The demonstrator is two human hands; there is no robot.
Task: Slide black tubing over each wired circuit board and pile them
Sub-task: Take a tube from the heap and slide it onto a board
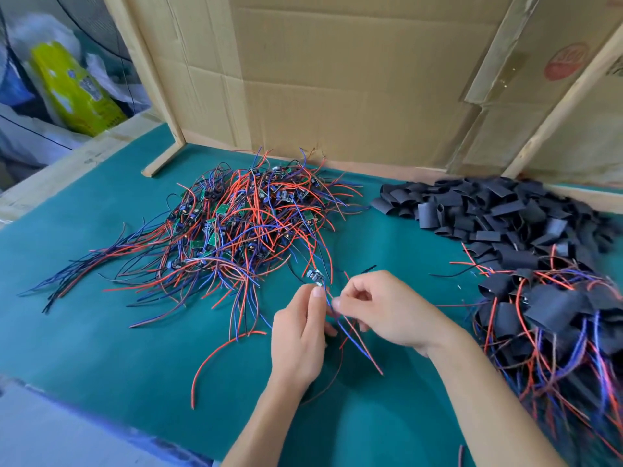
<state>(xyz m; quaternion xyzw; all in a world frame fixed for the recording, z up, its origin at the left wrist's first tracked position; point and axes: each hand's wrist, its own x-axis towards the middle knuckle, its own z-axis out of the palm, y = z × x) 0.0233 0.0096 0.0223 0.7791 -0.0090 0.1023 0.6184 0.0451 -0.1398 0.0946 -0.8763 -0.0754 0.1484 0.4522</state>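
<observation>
Both hands are working one piece right in the middle of the green mat [101, 315]. The left hand [300, 335] has its fingers curled up around a small wired circuit board [316, 276], which pokes out just above the thumb, and the right hand [381, 308] is pinching that board's red and blue wires [354, 335] between thumb and fingertip just below it, so the loose ends trail down toward the person. Behind the hands sits a big tangled heap of bare boards [236, 224] with red, blue and black leads going everywhere (honestly a rat's nest). Off to the right at the back there's a mound of cut black tubing pieces [499, 210], and nearer on the right a pile of finished boards [553, 318] already sleeved in black, wires sticking out; the two piles touch along their edges. Cardboard sheets [337, 79] stand behind the table, and a yellow package [74, 89] sits off to the far left.
</observation>
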